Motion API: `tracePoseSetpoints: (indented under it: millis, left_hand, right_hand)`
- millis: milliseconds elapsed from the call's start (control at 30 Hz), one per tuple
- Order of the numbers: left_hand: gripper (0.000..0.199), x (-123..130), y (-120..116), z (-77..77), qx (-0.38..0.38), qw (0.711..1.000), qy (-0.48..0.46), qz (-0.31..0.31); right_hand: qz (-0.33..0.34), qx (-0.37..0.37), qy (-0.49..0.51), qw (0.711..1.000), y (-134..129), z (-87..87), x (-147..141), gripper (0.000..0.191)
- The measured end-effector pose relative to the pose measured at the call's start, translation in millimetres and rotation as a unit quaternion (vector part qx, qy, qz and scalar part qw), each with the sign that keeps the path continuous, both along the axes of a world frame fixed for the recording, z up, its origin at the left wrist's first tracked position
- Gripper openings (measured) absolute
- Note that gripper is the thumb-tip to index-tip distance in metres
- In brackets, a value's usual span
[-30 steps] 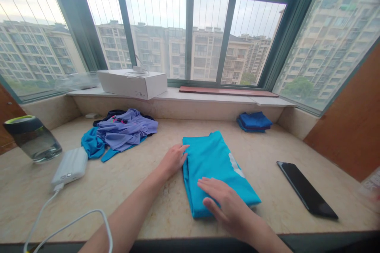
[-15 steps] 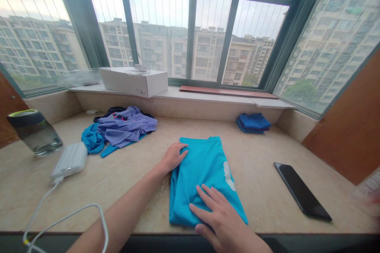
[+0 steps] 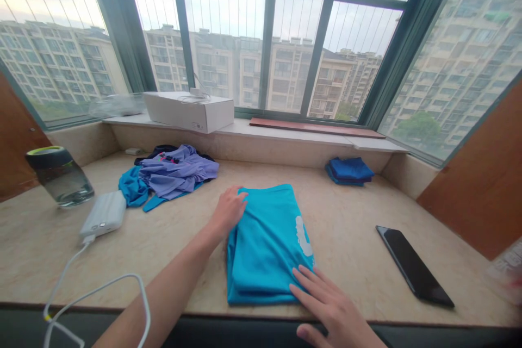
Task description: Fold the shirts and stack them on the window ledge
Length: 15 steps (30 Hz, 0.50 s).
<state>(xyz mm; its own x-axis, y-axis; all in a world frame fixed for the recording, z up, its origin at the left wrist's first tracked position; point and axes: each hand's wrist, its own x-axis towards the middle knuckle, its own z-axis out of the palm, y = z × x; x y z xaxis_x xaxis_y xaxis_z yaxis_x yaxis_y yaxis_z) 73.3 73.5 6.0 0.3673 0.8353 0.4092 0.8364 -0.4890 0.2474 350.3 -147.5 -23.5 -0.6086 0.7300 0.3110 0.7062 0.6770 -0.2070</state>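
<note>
A folded turquoise garment [image 3: 265, 239] with a white print near its right edge lies flat on the stone-like surface in front of me. At its far left corner, my left hand [image 3: 230, 207] has its fingers curled over the edge and seems to pinch the cloth. My right hand [image 3: 328, 304] rests at the near right corner, fingers stretched out and spread, with the fingertips on the fabric. The garment's near right corner is hidden under that hand.
Left of the garment lie a rumpled clothes pile [image 3: 177, 171], a white power bank [image 3: 104, 213] with a cable [image 3: 101, 285], and a bottle [image 3: 61, 176]. To the right are a black phone [image 3: 414, 266] and folded blue cloth [image 3: 349, 169]. A white box [image 3: 187, 111] sits on the sill.
My right hand has slid right and toward me, off the middle of the garment. The garment's top shifted left with my left hand, whose fingers are now more curled. The view turned slightly.
</note>
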Motion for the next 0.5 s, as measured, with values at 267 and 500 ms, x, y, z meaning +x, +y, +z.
tracePoseSetpoints:
  millis: [267, 500]
  left_hand:
    - [0.054, -21, -150, 2.1, 0.038, 0.975, 0.074, -0.208]
    - [0.07, -56, -182, -37.0, 0.154, 0.957, 0.114, -0.216]
  right_hand:
    - [-0.014, 0.058, 0.029, 0.998, -2, -1.2, 23, 0.07]
    - [-0.002, 0.132, -0.009, 0.991, 0, -18.2, 22, 0.073]
